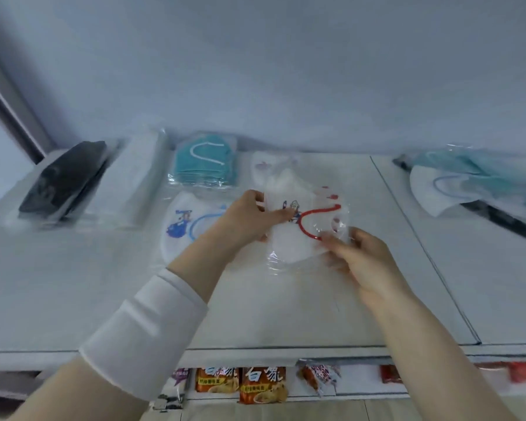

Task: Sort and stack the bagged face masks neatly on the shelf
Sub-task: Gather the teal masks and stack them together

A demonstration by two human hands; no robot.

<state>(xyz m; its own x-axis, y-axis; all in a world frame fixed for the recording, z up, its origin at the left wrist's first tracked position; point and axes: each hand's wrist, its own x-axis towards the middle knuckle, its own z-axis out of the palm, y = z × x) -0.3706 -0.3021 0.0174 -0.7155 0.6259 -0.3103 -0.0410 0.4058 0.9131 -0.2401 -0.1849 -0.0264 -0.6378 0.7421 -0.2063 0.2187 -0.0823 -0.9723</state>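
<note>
A bagged white mask with a red ear loop (298, 235) is held above the white shelf (286, 314) by both hands. My left hand (249, 217) pinches its left edge. My right hand (359, 262) grips its lower right corner. Behind it lies another white bagged mask (271, 165). To the left lie a white mask with a blue print and blue loop (186, 226), a teal mask stack (204, 165), a white bagged stack (128, 183) and a black mask stack (64, 183).
At the far right of the shelf lies a loose heap of bagged masks (474, 183), teal, white and black. A seam (419, 244) divides the shelf top. Snack packets (261, 384) fill the lower shelf beneath the front edge.
</note>
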